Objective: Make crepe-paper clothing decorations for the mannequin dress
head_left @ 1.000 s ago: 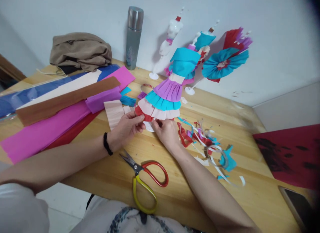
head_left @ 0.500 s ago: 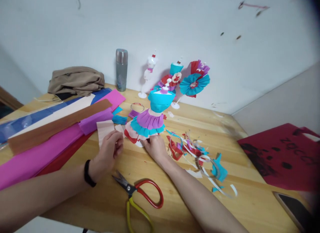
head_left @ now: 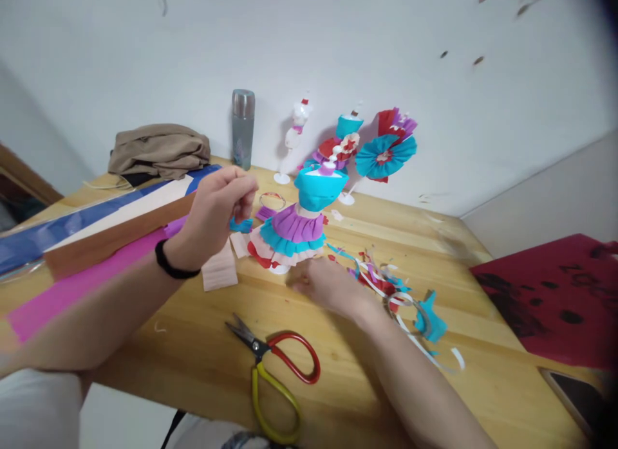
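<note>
A small mannequin point(head_left: 316, 192) stands upright mid-table, in a turquoise top and a layered purple, turquoise and pale pink paper skirt. My left hand point(head_left: 219, 201) is raised to its left, fingers curled closed; whatever they may hold is hidden. Just below the skirt's right side is my right hand point(head_left: 321, 282), blurred, its fingers too smeared to read. Pale pink crepe pieces point(head_left: 219, 269) lie below my left hand. Open-bladed scissors point(head_left: 258, 349) with red and yellow handles rest near the front edge.
Crepe paper sheets point(head_left: 111, 256) cover the left side, with brown cloth point(head_left: 159, 150) behind. A bottle point(head_left: 243, 130) and more dressed mannequins point(head_left: 386, 156) stand at the back. Paper scraps point(head_left: 429, 317), a tape ring, a red bag point(head_left: 555, 301) and a phone point(head_left: 572, 394) are at right.
My left hand has risen and moved up from the pale pink paper. My right hand has shifted slightly right, away from the mannequin's base. The view has shifted a little.
</note>
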`<state>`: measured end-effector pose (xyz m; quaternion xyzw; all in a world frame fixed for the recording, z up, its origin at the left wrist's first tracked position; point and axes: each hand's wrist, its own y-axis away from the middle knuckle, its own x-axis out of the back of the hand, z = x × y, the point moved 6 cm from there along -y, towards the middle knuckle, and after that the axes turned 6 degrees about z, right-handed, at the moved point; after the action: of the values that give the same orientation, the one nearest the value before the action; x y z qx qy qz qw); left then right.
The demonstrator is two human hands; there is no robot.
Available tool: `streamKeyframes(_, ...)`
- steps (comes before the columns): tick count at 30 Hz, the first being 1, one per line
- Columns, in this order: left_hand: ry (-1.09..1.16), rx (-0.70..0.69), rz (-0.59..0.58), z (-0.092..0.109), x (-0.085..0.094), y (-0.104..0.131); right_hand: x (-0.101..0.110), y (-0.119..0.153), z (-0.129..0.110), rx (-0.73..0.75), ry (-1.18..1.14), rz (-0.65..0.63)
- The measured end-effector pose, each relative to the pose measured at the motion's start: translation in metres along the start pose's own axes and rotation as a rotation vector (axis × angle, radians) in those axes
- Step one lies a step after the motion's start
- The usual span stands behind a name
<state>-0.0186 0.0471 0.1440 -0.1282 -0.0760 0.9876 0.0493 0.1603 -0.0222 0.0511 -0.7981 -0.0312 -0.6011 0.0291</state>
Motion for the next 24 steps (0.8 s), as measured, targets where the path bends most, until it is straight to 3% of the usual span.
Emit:
streamKeyframes(2,-0.094,0.035,-0.094,0.006,-0.006,-0.006,0.010,0.010,0.006,0.043,0.026,-0.122)
streamKeyframes(5,-0.261,0.026,-0.241,0.007,-0.022,-0.006,0.040,0.018,0.015,0.066,0.041,-0.048)
streamKeyframes(8,-0.470,-0.133,-0.378,-0.001,-0.044,-0.002,0.060,0.021,0.022,0.025,-0.013,-0.009)
streamKeyframes(14,-0.579,-0.269,-0.361,-0.030,-0.067,-0.007,0.077,0.017,0.026,-0.017,-0.083,0.121)
streamKeyframes(21,-0.577,-0.369,-0.558,-0.028,-0.075,-0.003,0.088,0.015,0.038,-0.034,-0.137,0.163)
streamKeyframes(24,-0.535,-0.360,-0.569,-0.026,-0.075,0.004,0.089,0.015,0.045,-0.042,-0.140,0.159)
